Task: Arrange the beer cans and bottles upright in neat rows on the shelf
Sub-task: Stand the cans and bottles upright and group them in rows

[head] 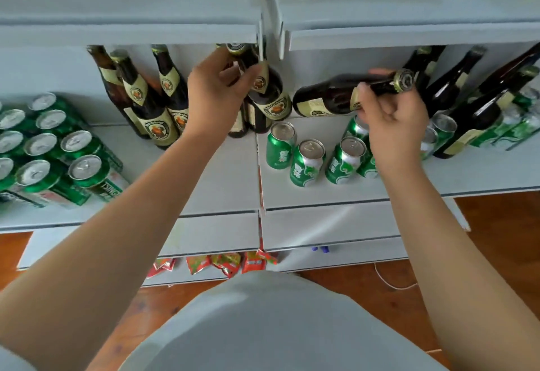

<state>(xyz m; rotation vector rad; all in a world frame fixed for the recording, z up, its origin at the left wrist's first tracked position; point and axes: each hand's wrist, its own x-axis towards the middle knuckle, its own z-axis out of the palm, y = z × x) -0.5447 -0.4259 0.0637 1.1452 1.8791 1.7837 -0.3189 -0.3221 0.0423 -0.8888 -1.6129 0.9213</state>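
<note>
White shelf (225, 172), green cans (306, 163) seemingly crowding tilted bottle (327, 96), right hand (391, 119) holding.

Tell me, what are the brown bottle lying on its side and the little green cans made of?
The sideways bottle, held at the neck by the right hand, looks like dark brown glass: glossy and partly see-through, with a paper-looking cream label and a metal-looking cap. The green cans look like thin metal, probably aluminium: dull silver tops with pull tabs and shiny printed sides.
</note>
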